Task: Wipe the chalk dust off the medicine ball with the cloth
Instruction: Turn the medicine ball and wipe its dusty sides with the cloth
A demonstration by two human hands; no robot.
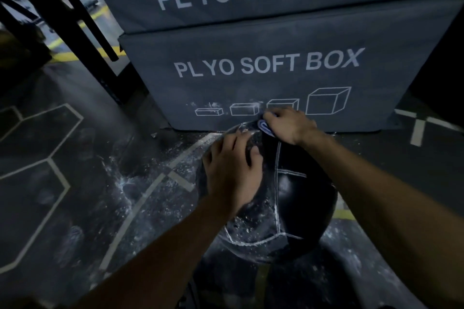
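Head view. Medicine ball [288, 198] sits on the dark gym floor [75, 183], close in front of the lower plyo soft box [276, 68]; whether it touches the box cannot be told.

Left hand [233, 170] lies spread on the ball's upper left face, fingers fairly straight, pressing to steady it and gripping nothing. Right hand [288, 123] is at the far top of the ball, fingers curled round a bunched blue cloth [265, 126] and pressing it to the surface.

Progress, as judged: partway. The right-hand panels look dark and fairly clean. White chalk specks remain on the near lower-left panel, along the seams and near the top by the cloth. Chalk is also scattered on the floor to the left.

Orientation: a sphere, so no long axis; one seam runs from near the cloth down toward the viewer.
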